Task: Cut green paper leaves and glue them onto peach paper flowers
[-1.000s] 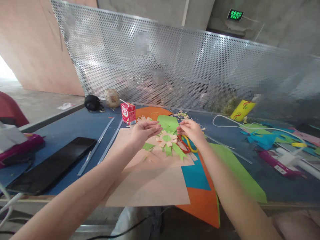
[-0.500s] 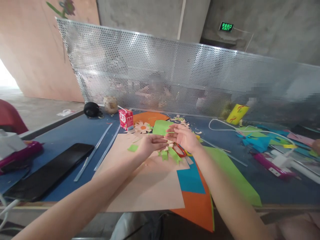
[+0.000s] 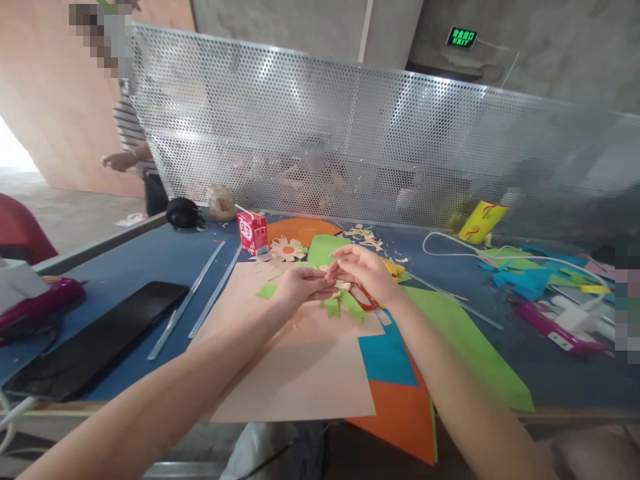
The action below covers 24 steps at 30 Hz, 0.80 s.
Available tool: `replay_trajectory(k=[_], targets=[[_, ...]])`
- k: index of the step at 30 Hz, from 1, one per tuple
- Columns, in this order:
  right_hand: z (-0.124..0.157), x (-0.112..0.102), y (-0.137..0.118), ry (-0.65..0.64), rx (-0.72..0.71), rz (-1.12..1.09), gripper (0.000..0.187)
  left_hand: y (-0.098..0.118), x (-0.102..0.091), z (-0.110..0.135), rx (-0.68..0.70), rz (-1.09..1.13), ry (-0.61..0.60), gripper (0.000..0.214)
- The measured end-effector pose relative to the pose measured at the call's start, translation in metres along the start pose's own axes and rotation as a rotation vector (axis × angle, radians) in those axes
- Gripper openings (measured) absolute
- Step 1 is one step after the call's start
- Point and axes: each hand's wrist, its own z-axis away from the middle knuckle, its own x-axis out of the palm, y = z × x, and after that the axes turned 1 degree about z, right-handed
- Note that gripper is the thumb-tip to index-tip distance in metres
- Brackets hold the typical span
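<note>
My left hand is closed, its fingers pinched together over the pale pink paper sheet. My right hand is closed too, and its curled fingertips meet those of the left. Whatever sits between the fingertips is too small or too hidden to make out. Just below them lie cut green paper pieces with some pale strips. Red-handled scissors lie partly under my right hand. Beyond my left hand is a pale paper flower with an orange centre.
A red drink carton stands behind the sheet. Plastic strips and a black phone lie left. Green, blue and orange paper lie right. A perforated metal screen closes the back; a person stands far left.
My hands have drawn closer and their fingertips now meet. The right fingers have curled inward. A person has appeared at the far left behind the screen's edge. The view has shifted slightly.
</note>
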Motion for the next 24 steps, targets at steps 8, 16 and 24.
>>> replay_trajectory(k=[8, 16, 24], targets=[[-0.004, 0.0, 0.005, 0.124, 0.123, -0.123, 0.011, 0.014, -0.011, -0.001, 0.278, 0.08, 0.16, 0.031], [-0.002, 0.002, 0.012, 0.055, 0.255, -0.269, 0.019, 0.008, -0.007, 0.002, 0.555, -0.457, 0.046, 0.024], [-0.005, 0.0, 0.018, 0.163, 0.256, -0.268, 0.021, 0.007, -0.004, 0.002, 0.536, -0.35, -0.071, 0.037]])
